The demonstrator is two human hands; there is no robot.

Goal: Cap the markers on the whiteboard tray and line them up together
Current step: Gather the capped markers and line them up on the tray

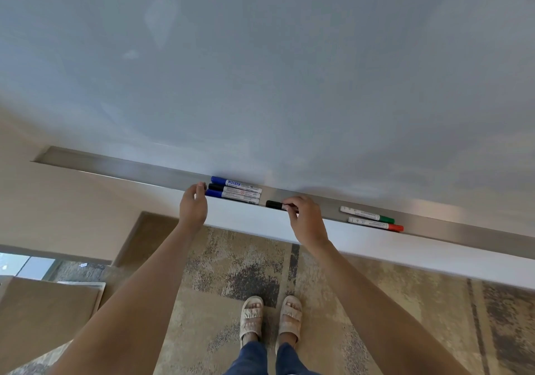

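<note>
A long metal whiteboard tray point(144, 169) runs under the board. Three capped markers lie side by side in it: a blue one point(234, 183), a black one point(236, 190) and another blue one point(231, 197). My left hand point(193, 206) rests flat against their cap ends, fingers apart and holding nothing. My right hand point(305, 219) pinches a fourth black-capped marker point(274, 204) lying just right of the group; its body is hidden under my fingers. Further right lie a green-capped marker point(366, 214) and a red-capped marker point(375, 224), parallel and close together.
The whiteboard point(260, 70) fills the upper view. Below the tray is a white ledge point(405, 250), then a patterned rug point(231, 273) with my sandalled feet. A brown box point(43, 316) stands at lower left.
</note>
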